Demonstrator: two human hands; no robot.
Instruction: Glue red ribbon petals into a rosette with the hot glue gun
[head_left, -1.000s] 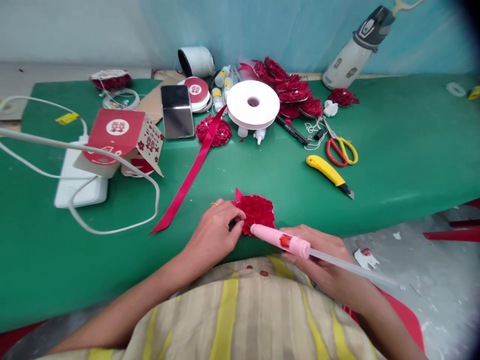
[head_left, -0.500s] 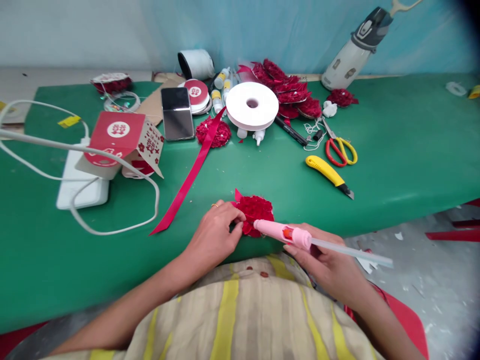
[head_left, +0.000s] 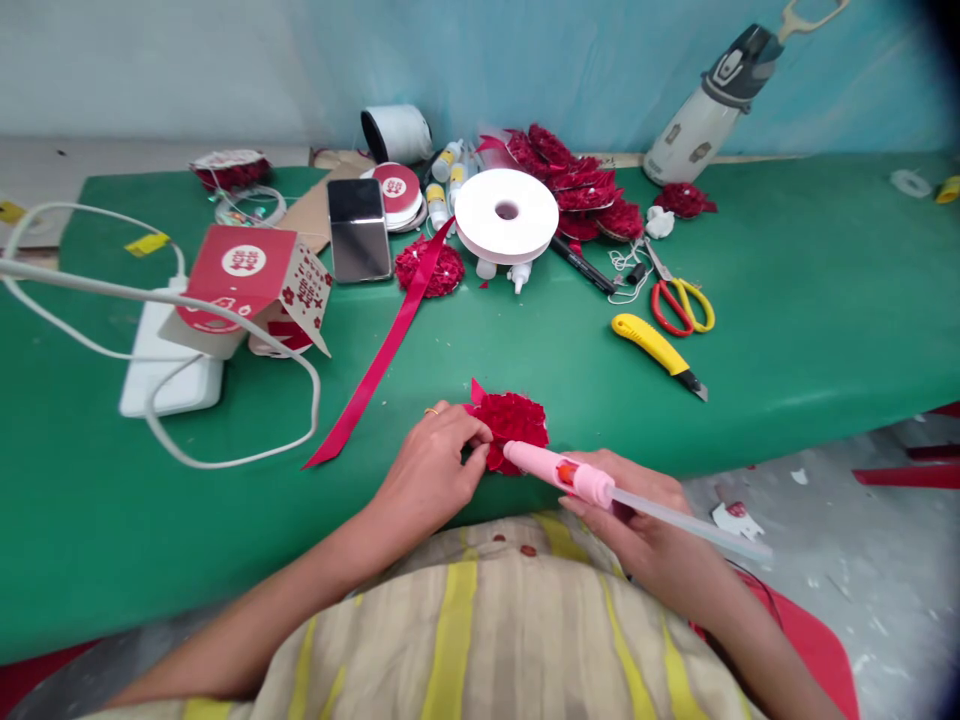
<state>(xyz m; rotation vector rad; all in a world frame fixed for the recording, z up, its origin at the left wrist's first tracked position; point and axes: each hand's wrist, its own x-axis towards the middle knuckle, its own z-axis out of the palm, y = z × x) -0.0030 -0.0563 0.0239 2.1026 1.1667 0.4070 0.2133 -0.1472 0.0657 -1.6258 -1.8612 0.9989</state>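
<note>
A red ruffled fabric rosette (head_left: pixel 517 415) lies near the front edge of the green table. At its left side, my left hand (head_left: pixel 439 455) is closed with thumb and fingertips pinching the rosette's edge. My right hand (head_left: pixel 637 510) wraps round a pink hot glue gun (head_left: pixel 540 463), whose tip points left at the rosette's lower middle. A long clear glue stick (head_left: pixel 690 522) sticks out of the gun's back end. Whether the tip touches the fabric I cannot tell. A loose red ribbon (head_left: pixel 375 360) lies left of the rosette, its upper end over a second rosette (head_left: pixel 450 272).
Behind stand a white ribbon spool (head_left: pixel 480 215), a phone (head_left: pixel 360 230) and piled rosettes (head_left: pixel 577 180). To the right lie a yellow utility knife (head_left: pixel 652 345), blade out, and scissors (head_left: pixel 682 300). At left, a white cable (head_left: pixel 225 463) loops beside a red box (head_left: pixel 240 270). A bottle (head_left: pixel 690 140) leans at the back.
The glue gun and my right hand have shifted slightly left, with the glue stick's rear end a little lower. My left hand still pinches the rosette.
</note>
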